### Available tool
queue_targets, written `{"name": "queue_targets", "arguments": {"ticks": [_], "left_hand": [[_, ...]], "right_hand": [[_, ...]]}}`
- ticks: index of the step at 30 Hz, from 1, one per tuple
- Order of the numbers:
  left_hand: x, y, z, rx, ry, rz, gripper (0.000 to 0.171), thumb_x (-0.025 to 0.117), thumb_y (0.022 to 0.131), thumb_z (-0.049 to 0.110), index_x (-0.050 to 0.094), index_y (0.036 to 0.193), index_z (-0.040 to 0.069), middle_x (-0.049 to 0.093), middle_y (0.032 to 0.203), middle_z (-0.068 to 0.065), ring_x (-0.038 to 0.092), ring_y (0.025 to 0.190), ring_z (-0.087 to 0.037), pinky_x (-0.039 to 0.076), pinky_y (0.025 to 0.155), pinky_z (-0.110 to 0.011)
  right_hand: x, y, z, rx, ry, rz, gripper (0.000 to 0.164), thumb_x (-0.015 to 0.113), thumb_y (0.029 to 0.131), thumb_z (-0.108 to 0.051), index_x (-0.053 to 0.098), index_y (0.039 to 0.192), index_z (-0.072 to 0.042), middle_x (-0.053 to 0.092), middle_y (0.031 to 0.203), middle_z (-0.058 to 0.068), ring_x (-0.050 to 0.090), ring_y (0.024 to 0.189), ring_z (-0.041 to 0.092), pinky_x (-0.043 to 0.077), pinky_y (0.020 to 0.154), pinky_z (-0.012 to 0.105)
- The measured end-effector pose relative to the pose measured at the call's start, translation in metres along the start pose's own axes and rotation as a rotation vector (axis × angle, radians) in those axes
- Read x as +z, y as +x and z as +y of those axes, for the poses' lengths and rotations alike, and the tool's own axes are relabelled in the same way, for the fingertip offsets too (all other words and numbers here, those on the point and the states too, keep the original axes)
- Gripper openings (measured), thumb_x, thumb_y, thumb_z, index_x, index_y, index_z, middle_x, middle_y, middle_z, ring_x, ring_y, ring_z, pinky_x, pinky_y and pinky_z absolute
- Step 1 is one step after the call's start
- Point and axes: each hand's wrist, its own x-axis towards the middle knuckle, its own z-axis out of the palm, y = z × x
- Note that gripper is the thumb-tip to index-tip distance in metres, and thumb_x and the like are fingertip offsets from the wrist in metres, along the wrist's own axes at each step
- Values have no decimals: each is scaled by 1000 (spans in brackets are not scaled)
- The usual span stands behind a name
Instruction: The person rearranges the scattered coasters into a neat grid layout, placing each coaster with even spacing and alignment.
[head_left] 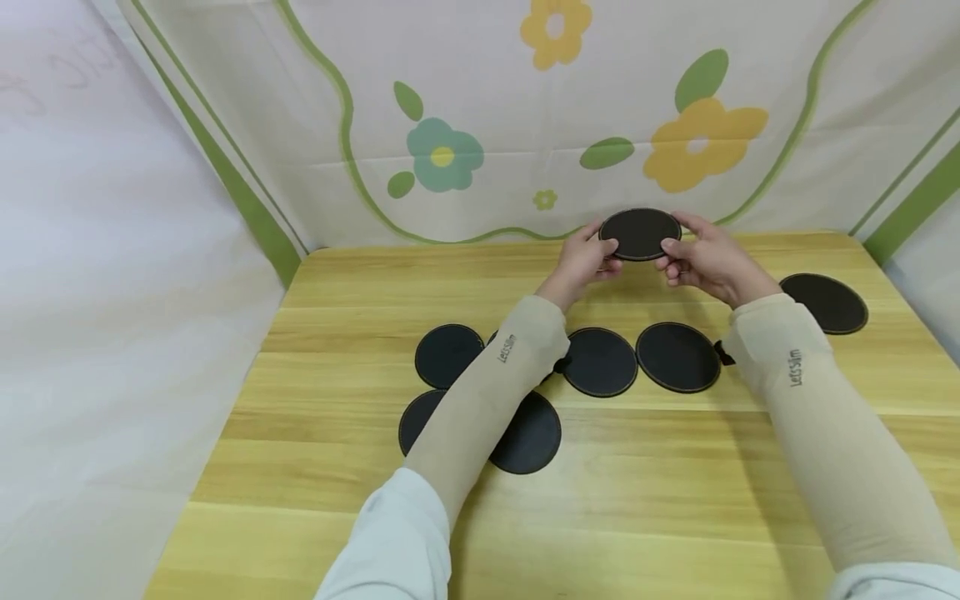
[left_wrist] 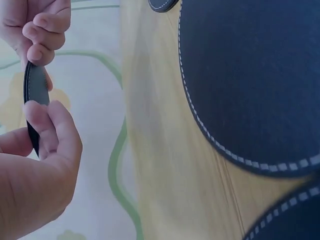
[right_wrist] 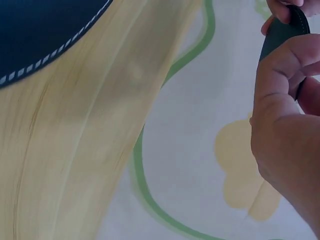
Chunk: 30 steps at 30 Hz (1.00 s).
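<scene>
A round black coaster (head_left: pixel 640 234) with a stitched rim is held up off the table near its back edge. My left hand (head_left: pixel 584 260) pinches its left side between thumb and fingers. On the opposite side, my right hand (head_left: pixel 712 257) pinches the rim in the same way. Seen edge-on in the left wrist view, the held coaster (left_wrist: pixel 36 87) shows a dark rim and a greyish face; whether it is one layer or more I cannot tell. Below the hands lie two more black coasters, one (head_left: pixel 601 362) beside the other (head_left: pixel 678 357).
Further coasters lie at the left, one at the back (head_left: pixel 448 356) and one in front (head_left: pixel 527 433), partly under my left forearm. Another coaster (head_left: pixel 827 303) rests beyond my right forearm. The wooden table (head_left: pixel 315 433) ends at a flowered cloth (head_left: pixel 495 75) behind it.
</scene>
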Motion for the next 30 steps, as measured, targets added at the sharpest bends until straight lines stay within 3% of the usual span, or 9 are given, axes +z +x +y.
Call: {"name": "queue_targets", "arguments": {"ticks": [4, 11, 19, 30], "left_hand": [[-6, -3, 4, -17, 8, -67, 61, 57, 105, 11, 33, 160, 19, 72, 91, -22, 63, 57, -16, 60, 71, -34], [-13, -8, 11, -46, 0, -184, 70, 54, 106, 15, 15, 164, 24, 72, 80, -12, 64, 59, -16, 60, 75, -36], [-16, -20, 16, 1, 7, -169, 71, 55, 105, 10, 18, 164, 25, 69, 74, -13, 61, 53, -16, 59, 66, -32], [-23, -45, 19, 64, 22, -175, 69, 56, 104, 6, 23, 163, 22, 67, 68, -12, 61, 50, -15, 59, 62, -32]], "right_hand": [[4, -5, -2, -11, 54, -21, 82, 49, 107, -15, -11, 163, -22, 65, 74, 5, 54, 56, 13, 51, 54, 28], [13, -14, -5, -79, 146, -44, 84, 51, 106, -11, -10, 163, -20, 63, 71, 6, 53, 53, 13, 49, 51, 28], [28, -24, -7, -140, 135, -43, 84, 53, 105, -11, -6, 164, -21, 63, 69, 7, 54, 51, 15, 50, 50, 29], [40, -41, -3, -185, 179, -135, 85, 52, 106, -7, -8, 163, -24, 66, 69, 9, 56, 51, 16, 51, 51, 29]]}}
